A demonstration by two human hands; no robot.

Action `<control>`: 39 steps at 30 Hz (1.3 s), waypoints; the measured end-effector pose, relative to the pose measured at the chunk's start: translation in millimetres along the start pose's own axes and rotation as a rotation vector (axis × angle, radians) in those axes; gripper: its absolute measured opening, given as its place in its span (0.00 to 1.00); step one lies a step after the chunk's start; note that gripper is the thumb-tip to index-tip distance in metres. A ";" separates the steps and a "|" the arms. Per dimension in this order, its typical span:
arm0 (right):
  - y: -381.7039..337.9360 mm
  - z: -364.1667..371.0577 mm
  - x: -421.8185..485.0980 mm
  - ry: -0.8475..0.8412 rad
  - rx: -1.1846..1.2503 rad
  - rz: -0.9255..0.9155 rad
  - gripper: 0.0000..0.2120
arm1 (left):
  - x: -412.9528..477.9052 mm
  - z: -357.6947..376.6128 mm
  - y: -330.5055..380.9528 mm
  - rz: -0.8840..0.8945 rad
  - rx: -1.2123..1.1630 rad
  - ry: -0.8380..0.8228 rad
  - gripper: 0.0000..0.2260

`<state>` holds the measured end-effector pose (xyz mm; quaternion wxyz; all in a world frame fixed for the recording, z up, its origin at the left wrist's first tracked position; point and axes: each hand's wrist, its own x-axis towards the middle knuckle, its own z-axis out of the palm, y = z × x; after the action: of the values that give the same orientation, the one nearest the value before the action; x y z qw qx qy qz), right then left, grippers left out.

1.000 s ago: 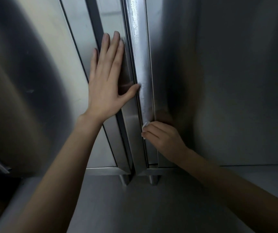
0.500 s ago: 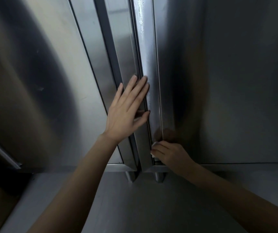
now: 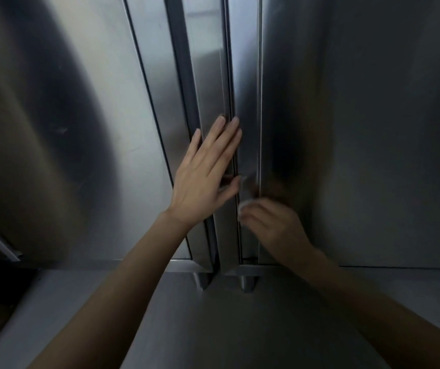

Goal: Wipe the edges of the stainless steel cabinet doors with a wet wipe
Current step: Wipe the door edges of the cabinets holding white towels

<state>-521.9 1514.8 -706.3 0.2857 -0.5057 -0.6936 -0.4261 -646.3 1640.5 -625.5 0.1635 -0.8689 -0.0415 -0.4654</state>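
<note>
steel fills our view from side to side: far left, the left cabinet door [image 3: 80, 129] swings away from us, dull and streaked with shadow. moving in, we've got the left hand [image 3: 202, 182], fingers straight and close together, lying flat on that door's inner edge strip [image 3: 210, 89], thumb spread toward the seam [image 3: 230, 75] between the two doors. just right of the seam we find the wet wipe [image 3: 242, 205], a small white wad pressed to the narrow edge of the right cabinet door [image 3: 359, 129], low down near its bottom corner. behind it is the right hand [image 3: 272, 225], motion-blurred, fingers curled round the wipe and gripping it. thumb tip and wipe are near each other; we can't tell whether they touch. under the doors, two short metal feet [image 3: 249, 283] stand on a grey surface [image 3: 240, 328].
</note>
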 end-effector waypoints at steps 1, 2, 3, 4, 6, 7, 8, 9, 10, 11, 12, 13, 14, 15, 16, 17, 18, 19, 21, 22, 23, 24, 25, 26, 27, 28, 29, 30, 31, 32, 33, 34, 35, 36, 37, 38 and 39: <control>7.9 -10.0 16.0 0.065 -0.030 0.006 0.06 | -0.1 -1.5 -0.4 0.003 0.002 0.000 0.31; 16.4 -19.6 30.3 0.115 -0.076 0.000 0.05 | -0.1 -3.1 -0.5 0.004 0.000 0.000 0.31; 24.0 -26.0 40.4 0.152 -0.124 -0.014 0.05 | 0.3 -4.2 -0.8 0.003 -0.006 0.000 0.31; 30.0 -28.6 43.3 0.169 -0.161 -0.031 0.04 | 0.6 -4.6 -1.0 0.000 -0.012 0.001 0.31; 32.2 -28.3 29.7 0.118 -0.178 -0.074 0.04 | 0.6 -4.8 -1.3 -0.005 -0.013 -0.001 0.31; 29.5 -26.3 15.5 0.053 -0.170 -0.111 0.04 | 0.4 -4.2 -1.8 -0.003 -0.008 -0.001 0.32; 25.1 -24.7 1.1 -0.021 -0.161 -0.149 0.05 | 0.2 -3.2 -2.8 0.001 0.000 0.001 0.32; 21.7 -25.3 -9.3 -0.091 -0.161 -0.175 0.05 | -0.3 -2.1 -3.4 0.004 0.006 0.006 0.33; 20.7 -28.0 -13.1 -0.137 -0.168 -0.188 0.05 | -0.7 -0.9 -4.1 0.011 0.008 0.013 0.33; 22.3 -31.7 -8.5 -0.141 -0.178 -0.190 0.06 | -0.9 0.4 -4.9 0.018 0.007 0.022 0.33; 26.0 -36.1 2.4 -0.110 -0.194 -0.178 0.06 | -1.2 1.6 -5.5 0.025 0.007 0.033 0.33; 31.0 -41.2 16.8 -0.059 -0.217 -0.155 0.06 | -1.2 2.3 -6.0 0.031 0.009 0.045 0.33; 37.9 -46.2 31.1 -0.006 -0.243 -0.137 0.06 | -1.0 2.7 -6.8 0.039 0.013 0.056 0.33; 44.4 -50.9 42.2 0.032 -0.264 -0.128 0.06 | -0.7 3.2 -8.0 0.050 0.017 0.063 0.32; 48.6 -53.7 47.8 0.044 -0.274 -0.131 0.07 | -0.1 3.6 -9.2 0.062 0.023 0.068 0.32; 49.9 -54.1 47.1 0.031 -0.268 -0.145 0.08 | 0.2 3.8 -9.9 0.073 0.031 0.074 0.31; 48.8 -53.7 41.5 0.003 -0.248 -0.158 0.08 | 0.0 3.9 -10.1 0.080 0.039 0.080 0.31; 45.7 -52.6 34.0 -0.037 -0.226 -0.164 0.09 | -0.4 3.9 -10.5 0.087 0.045 0.083 0.31; 38.4 -52.3 23.9 -0.114 -0.215 -0.180 0.09 | -0.6 3.3 -11.9 0.104 0.055 0.079 0.31; 37.1 -54.1 25.5 -0.135 -0.222 -0.182 0.08 | -0.7 2.9 -12.7 0.113 0.060 0.073 0.31; 37.1 -56.7 32.4 -0.127 -0.227 -0.173 0.07 | -1.0 2.4 -13.2 0.118 0.063 0.065 0.31; 38.7 -58.7 42.2 -0.099 -0.230 -0.149 0.07 | -1.6 1.9 -13.6 0.119 0.060 0.058 0.31; 41.6 -60.4 52.3 -0.061 -0.240 -0.122 0.06 | -1.8 1.6 -14.1 0.117 0.051 0.053 0.30; 43.9 -61.0 59.9 -0.035 -0.256 -0.100 0.06 | -1.6 1.3 -13.9 0.113 0.037 0.051 0.30; 44.4 -60.0 62.4 -0.028 -0.269 -0.090 0.06 | -1.6 1.3 -13.1 0.108 0.022 0.049 0.30; 42.4 -57.7 59.7 -0.034 -0.277 -0.098 0.06 | -2.0 1.9 -12.4 0.103 0.011 0.051 0.30; 39.6 -53.5 51.7 -0.051 -0.280 -0.126 0.06 | -2.7 2.9 -11.8 0.098 0.007 0.059 0.29; 34.6 -48.7 40.6 -0.083 -0.282 -0.159 0.06 | -3.4 3.8 -11.5 0.095 0.011 0.071 0.29; 28.9 -42.2 28.5 -0.125 -0.280 -0.194 0.06 | -4.6 4.9 -11.5 0.094 0.024 0.081 0.29; 22.7 -35.3 18.3 -0.174 -0.278 -0.229 0.07 | -6.4 6.1 -11.4 0.091 0.041 0.087 0.29; 18.1 -30.2 12.2 -0.214 -0.284 -0.256 0.07 | -7.7 8.2 -11.0 0.089 0.057 0.094 0.30; 16.4 -27.2 12.1 -0.229 -0.293 -0.270 0.06 | -8.3 10.2 -10.0 0.090 0.072 0.101 0.30; 17.0 -25.7 16.5 -0.217 -0.309 -0.261 0.06 | -8.8 11.8 -8.8 0.089 0.085 0.105 0.30; 18.6 -26.4 23.4 -0.192 -0.331 -0.233 0.07 | -9.6 12.6 -7.8 0.084 0.098 0.106 0.30; 20.6 -28.3 29.6 -0.163 -0.351 -0.199 0.08 | -10.8 13.0 -7.0 0.076 0.105 0.106 0.29; 20.8 -31.0 32.6 -0.139 -0.364 -0.163 0.09 | -12.3 13.0 -6.6 0.071 0.106 0.105 0.29; 19.0 -32.2 30.7 -0.125 -0.373 -0.129 0.09 | -13.6 13.0 -6.8 0.071 0.104 0.104 0.28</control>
<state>-515.1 1502.9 -660.0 0.1159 -0.5297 -0.6501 -0.5323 -645.2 1652.2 -641.7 0.2270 -0.8348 -0.0263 -0.5010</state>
